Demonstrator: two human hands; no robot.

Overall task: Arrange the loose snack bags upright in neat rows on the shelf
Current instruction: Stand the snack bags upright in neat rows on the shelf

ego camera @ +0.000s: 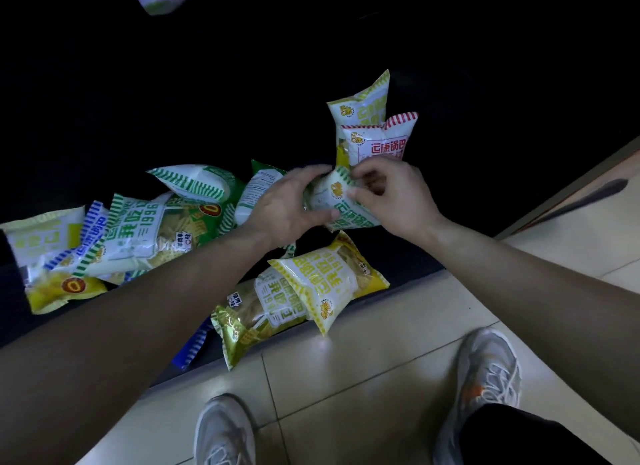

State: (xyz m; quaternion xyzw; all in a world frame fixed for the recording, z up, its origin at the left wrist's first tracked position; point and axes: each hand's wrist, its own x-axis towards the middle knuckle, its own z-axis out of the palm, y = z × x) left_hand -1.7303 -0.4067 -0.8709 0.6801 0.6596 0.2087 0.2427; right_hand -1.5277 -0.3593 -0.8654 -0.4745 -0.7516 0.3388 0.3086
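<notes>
- Several loose bags (322,284) lie flat at the shelf (415,253) front edge.
- Left hand (291,205) and right hand (391,198): fingers grip the green-striped bag (343,206) from both sides, its long axis tilted.
- Red-striped bag (381,142) stands upright just behind; my judgement is the slot is in front of it.

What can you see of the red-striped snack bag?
The red-striped bag is a puffed white plastic pouch with a red-and-white striped top seal, red characters on its front and a small yellow logo at its upper left. It stands upright on the dark shelf, overlapping a lime-striped bag that stands upright behind it. Its lower edge is hidden by the right hand and the green-striped bag that hand grips; whether they touch it cannot be told.
</notes>
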